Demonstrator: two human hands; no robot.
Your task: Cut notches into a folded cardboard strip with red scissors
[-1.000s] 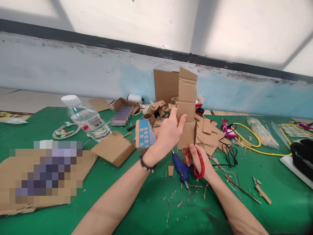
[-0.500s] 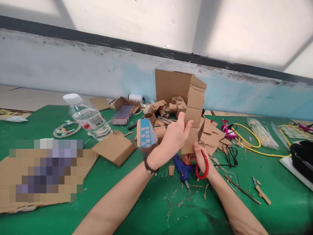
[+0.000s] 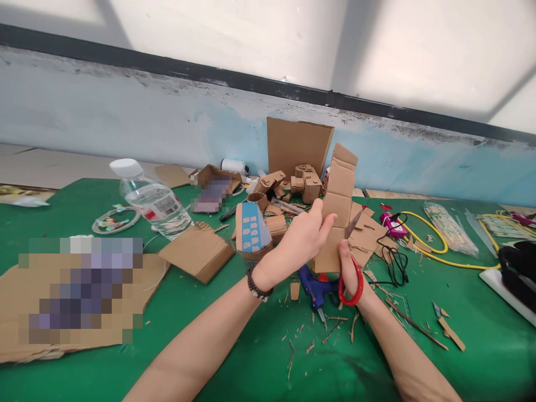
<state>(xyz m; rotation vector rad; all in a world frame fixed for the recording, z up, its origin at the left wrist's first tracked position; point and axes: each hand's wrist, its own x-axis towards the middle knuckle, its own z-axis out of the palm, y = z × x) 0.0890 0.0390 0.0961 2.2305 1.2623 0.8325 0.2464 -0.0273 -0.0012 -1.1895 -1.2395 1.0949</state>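
Observation:
A long creased cardboard strip (image 3: 338,192) stands tilted in front of me, held from both sides. My left hand (image 3: 299,231), with a dark beaded bracelet, is closed on its left edge. My right hand (image 3: 350,268) pinches the strip's lower right edge and also has red-handled scissors (image 3: 352,282) hooked on it. The scissor blades point up and right past the strip's edge; the fingers behind the cardboard are hidden. Below the hands lies a blue hot glue gun (image 3: 315,287). A cardboard model camera (image 3: 307,183) sits behind the strip.
On the left stand a tilted water bottle (image 3: 154,198) and a folded cardboard piece (image 3: 196,251). A blue-printed cardboard form (image 3: 251,229) is beside my left wrist. To the right are a purple power adapter (image 3: 392,225), yellow cable (image 3: 446,237) and bagged sticks (image 3: 450,226). Cardboard scraps litter the green table.
The cardboard strip has turned to face me more flatly and sunk slightly. The scissor blades now show at its right edge. Both hands have shifted a little to the right.

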